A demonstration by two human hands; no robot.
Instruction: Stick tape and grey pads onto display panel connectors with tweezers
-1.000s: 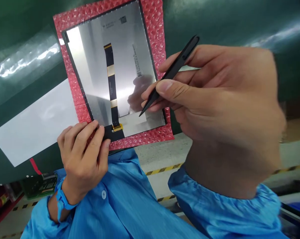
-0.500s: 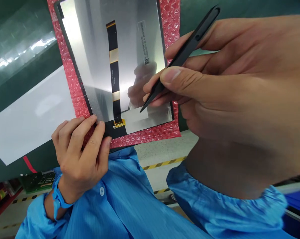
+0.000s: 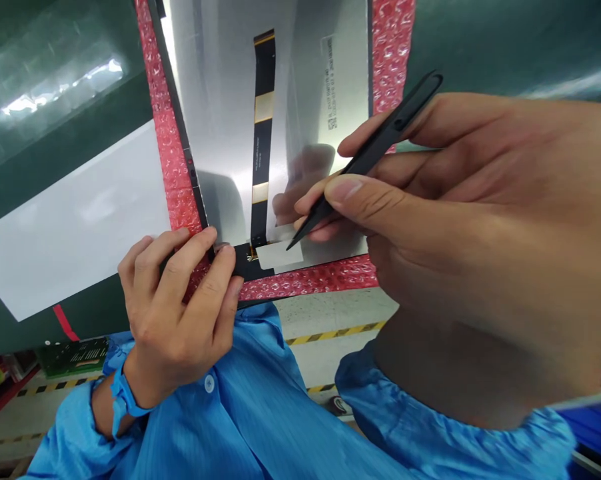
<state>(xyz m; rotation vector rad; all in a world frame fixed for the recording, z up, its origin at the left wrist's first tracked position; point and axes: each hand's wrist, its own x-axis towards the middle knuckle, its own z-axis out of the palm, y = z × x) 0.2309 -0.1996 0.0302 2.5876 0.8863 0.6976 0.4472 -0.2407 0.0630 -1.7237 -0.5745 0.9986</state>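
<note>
A silver-backed display panel [image 3: 300, 87] lies face down on pink bubble wrap [image 3: 175, 167]. Down its middle runs a black flex cable [image 3: 263, 143] with gold bands. My left hand [image 3: 180, 300] is at the panel's lower left corner, fingertips pressed on its black edge and the wrap. In my right hand [image 3: 420, 207] are black plastic tweezers [image 3: 365, 157], pinched between thumb and fingers. Their pointed tip touches a small pale rectangular film [image 3: 275, 259] at the cable's lower end, which covers part of the gold connector there. Whether the film is stuck down I cannot tell.
A white sheet [image 3: 80, 213] lies left of the wrap on the dark green table mat [image 3: 55, 147]. A red strip [image 3: 65, 323] is near the mat's front edge. Below it, a green circuit board [image 3: 73, 359] sits at the lower left. Glossy reflections show on the mat.
The tweezers and film have moved down and left relative to the panel, so the film now overlaps the connector. The whole view has shifted; my left hand keeps its place at the corner.
</note>
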